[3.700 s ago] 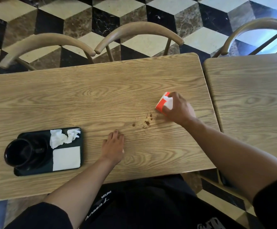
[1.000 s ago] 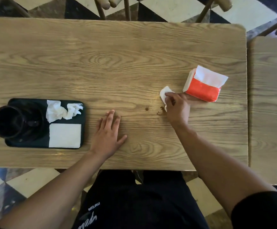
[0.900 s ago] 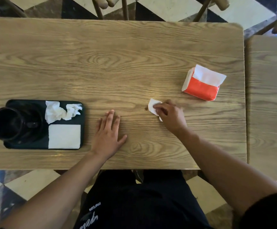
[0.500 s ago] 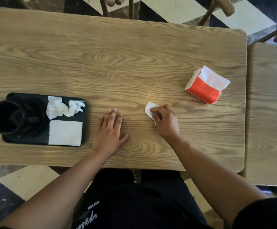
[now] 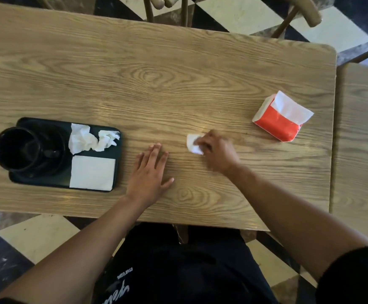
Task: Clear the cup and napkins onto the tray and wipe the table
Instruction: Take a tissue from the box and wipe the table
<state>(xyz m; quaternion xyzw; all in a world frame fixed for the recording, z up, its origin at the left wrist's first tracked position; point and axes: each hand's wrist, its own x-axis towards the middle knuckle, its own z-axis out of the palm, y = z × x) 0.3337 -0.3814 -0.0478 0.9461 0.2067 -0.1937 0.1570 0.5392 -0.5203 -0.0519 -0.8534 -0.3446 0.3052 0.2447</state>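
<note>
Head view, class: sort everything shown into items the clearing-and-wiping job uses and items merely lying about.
Job: black rectangular tray; black cup; crumpled white napkin; flat square white napkin; white wiping tissue in right hand; wooden table.

Lying about: red-and-white tissue pack; wooden chairs.

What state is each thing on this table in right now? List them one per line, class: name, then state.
black cup: upright on the tray
tray: flat on the table, loaded
crumpled napkin: lying on the tray
flat napkin: folded square on the tray
tissue pack: opened, one sheet sticking out
white tissue: bunched, pressed to the table
right hand: gripping the tissue
left hand: flat, palm down
</note>
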